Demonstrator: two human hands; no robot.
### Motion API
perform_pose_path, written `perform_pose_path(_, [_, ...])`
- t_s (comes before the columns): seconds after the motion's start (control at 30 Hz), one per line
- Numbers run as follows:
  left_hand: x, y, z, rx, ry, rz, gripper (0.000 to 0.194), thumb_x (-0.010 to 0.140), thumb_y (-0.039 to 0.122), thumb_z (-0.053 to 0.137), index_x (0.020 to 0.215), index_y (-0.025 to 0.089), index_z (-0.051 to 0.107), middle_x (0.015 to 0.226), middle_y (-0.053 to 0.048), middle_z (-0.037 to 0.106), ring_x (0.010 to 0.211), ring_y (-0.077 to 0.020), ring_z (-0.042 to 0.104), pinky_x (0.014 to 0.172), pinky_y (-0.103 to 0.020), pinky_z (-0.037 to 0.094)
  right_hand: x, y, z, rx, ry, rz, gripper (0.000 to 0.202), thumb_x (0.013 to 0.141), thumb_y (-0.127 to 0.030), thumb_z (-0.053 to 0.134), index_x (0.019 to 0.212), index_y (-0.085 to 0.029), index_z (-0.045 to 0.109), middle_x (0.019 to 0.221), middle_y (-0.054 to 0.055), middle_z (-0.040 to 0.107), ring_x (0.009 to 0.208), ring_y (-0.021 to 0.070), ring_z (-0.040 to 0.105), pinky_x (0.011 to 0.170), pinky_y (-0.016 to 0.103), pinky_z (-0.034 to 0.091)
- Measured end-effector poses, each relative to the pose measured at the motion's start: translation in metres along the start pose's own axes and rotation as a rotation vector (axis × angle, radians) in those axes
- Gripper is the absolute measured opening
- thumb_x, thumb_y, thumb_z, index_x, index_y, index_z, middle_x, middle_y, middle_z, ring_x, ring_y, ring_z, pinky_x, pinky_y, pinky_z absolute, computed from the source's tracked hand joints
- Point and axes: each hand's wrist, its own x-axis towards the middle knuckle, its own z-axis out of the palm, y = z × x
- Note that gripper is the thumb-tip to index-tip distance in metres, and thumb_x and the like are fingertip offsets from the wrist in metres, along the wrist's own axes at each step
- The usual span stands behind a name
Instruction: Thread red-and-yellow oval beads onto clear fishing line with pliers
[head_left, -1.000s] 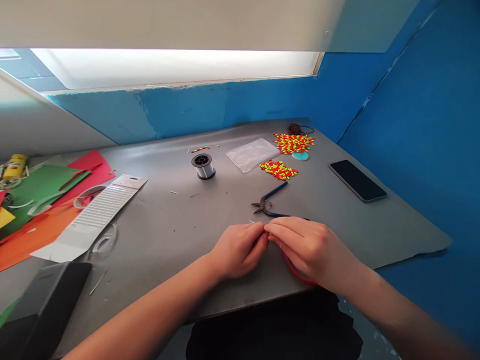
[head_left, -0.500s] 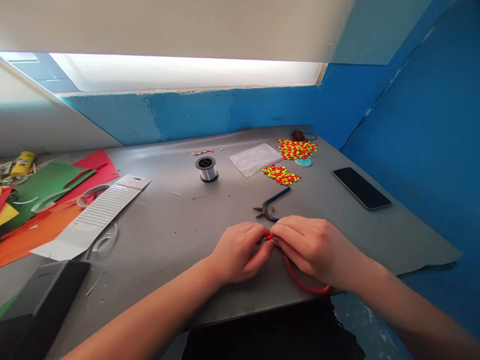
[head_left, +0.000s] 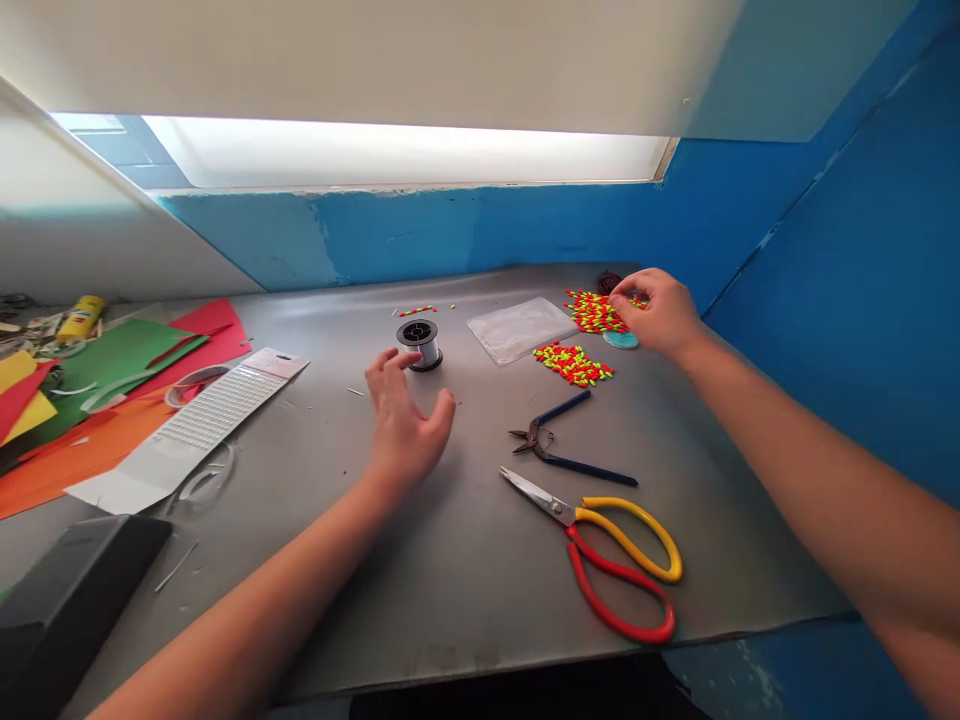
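At the near left corner of the desk [head_left: 450, 590], a black case [head_left: 97, 590] is seen. Along the left edge, coloured paper sheets [head_left: 135, 350] in red, green, orange and yellow are overlapped, and a yellow bottle [head_left: 81, 318] is laid on its side by their far margin. Part of the orange sheet is covered by a white card [head_left: 202, 430] with rows of small raised dots. Further right, the left hand [head_left: 405, 425] is held with thumb and fingers spread apart, near a spool of clear line [head_left: 429, 350]; whether the spool is touched cannot be told. Behind the spool, toward the far edge, a short row of red and yellow beads [head_left: 418, 310] is laid. Next, a clear plastic bag [head_left: 521, 330] is spread flat. Nearer, blue-handled pliers [head_left: 533, 435] are left with jaws parted and pointed left, and beyond them a small bead pile [head_left: 574, 364] is heaped. Toward the near edge, scissors [head_left: 574, 516] with one yellow and one red handle are laid flat. Near the far right corner, a larger bead pile [head_left: 591, 312] is set between a dark cord ball [head_left: 608, 283] and a pale blue disc [head_left: 621, 340]. Over that pile the right hand [head_left: 660, 310] is placed, fingers bent toward the thumb; whether a bead is pinched cannot be told.
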Motion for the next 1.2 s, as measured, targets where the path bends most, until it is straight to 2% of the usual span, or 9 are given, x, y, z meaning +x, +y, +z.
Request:
perform_pose_path(0.17, [0.043,-0.032,-0.004,0.005,-0.001,-0.278,0.084,0.075,0.032,0.084,0.143,0.025,0.035,0.153,-0.021,0.041,0.149,-0.0383,0.044,0.120,-0.060,0.039,0.026,0.064,0.024,-0.094,0.036,0.176,0.034,0.105,-0.038,0.068,0.135,-0.021,0.067,0.139,0.012,0.067,0.115,0.0255,0.070,0.097,0.048,0.061])
perform_pose_path(0.33, [0.082,-0.053,0.001,-0.008,-0.183,-0.365,0.108,0.065,0.040,0.095,0.151,0.019,0.032,0.143,-0.025,0.058,0.125,-0.0371,0.065,0.107,-0.056,0.050,0.019,0.082,0.028,-0.119,0.121,0.242,0.033,0.108,-0.038,0.062,0.135,-0.018,0.067,0.139,0.014,0.067,0.117,0.0256,0.070,0.099,0.047,0.060])
perform_pose_path(0.43, [0.098,-0.058,0.011,-0.004,-0.261,-0.293,0.090,0.063,0.035,0.095,0.138,0.021,0.047,0.131,-0.015,0.069,0.120,-0.0311,0.069,0.109,-0.047,0.050,0.012,0.066,0.024,-0.052,0.190,0.195,0.033,0.106,-0.039,0.066,0.134,-0.024,0.068,0.143,0.012,0.066,0.117,0.0256,0.068,0.099,0.048,0.061])
perform_pose_path(0.53, [0.108,-0.057,0.021,0.014,-0.280,-0.216,0.069,0.067,0.034,0.091,0.125,0.021,0.055,0.121,-0.011,0.073,0.114,-0.0309,0.071,0.107,-0.048,0.051,0.005,0.035,0.019,0.077,0.215,0.129,0.026,0.096,-0.024,0.074,0.122,-0.019,0.072,0.136,0.021,0.067,0.133,0.0348,0.057,0.116,0.054,0.045])
perform_pose_path(0.7, [0.106,-0.027,0.023,-0.070,-0.399,0.036,0.062,0.074,0.037,0.084,0.126,0.021,0.055,0.122,-0.009,0.072,0.111,-0.0257,0.071,0.101,-0.040,0.055,-0.006,-0.028,0.018,0.393,0.135,0.046,0.027,0.094,-0.030,0.066,0.121,-0.023,0.067,0.135,0.015,0.064,0.127,0.0324,0.060,0.114,0.052,0.046])
perform_pose_path(0.87, [0.092,0.035,0.005,-0.121,-0.540,0.301,0.057,0.074,0.027,0.086,0.124,0.024,0.059,0.126,-0.007,0.073,0.113,-0.0239,0.070,0.099,-0.036,0.056,-0.007,-0.093,0.026,0.773,-0.202,0.083,0.045,0.108,-0.059,0.038,0.132,-0.029,0.061,0.140,0.010,0.068,0.129,0.0259,0.065,0.106,0.043,0.056])
perform_pose_path(1.0, [0.088,0.067,-0.008,-0.153,-0.551,0.515,0.055,0.078,0.018,0.082,0.126,0.024,0.057,0.121,-0.006,0.076,0.102,-0.0200,0.072,0.091,-0.033,0.058,-0.007,-0.133,0.026,1.110,-0.713,0.187,0.063,0.107,-0.067,0.019,0.114,-0.022,0.063,0.099,0.012,0.077,0.088,0.0248,0.075,0.073,0.036,0.063])
perform_pose_path(1.1, [0.092,0.067,-0.013,-0.168,-0.489,0.493,0.056,0.077,0.020,0.085,0.126,0.023,0.057,0.118,-0.006,0.075,0.102,-0.0211,0.073,0.090,-0.034,0.059,-0.014,-0.146,0.019,1.225,-0.883,0.412,0.051,0.106,-0.066,0.030,0.099,-0.023,0.058,0.073,0.004,0.066,0.048,0.0141,0.052,0.042,0.024,0.037])
perform_pose_path(1.2, [0.097,0.053,-0.014,-0.174,-0.399,0.415,0.059,0.074,0.024,0.089,0.124,0.022,0.057,0.121,-0.009,0.075,0.107,-0.0244,0.073,0.091,-0.037,0.059,-0.025,-0.146,0.013,1.173,-0.908,0.477,0.029,0.104,-0.049,0.050,0.096,-0.023,0.058,0.062,-0.002,0.056,0.042,0.0084,0.032,0.040,0.020,0.020])
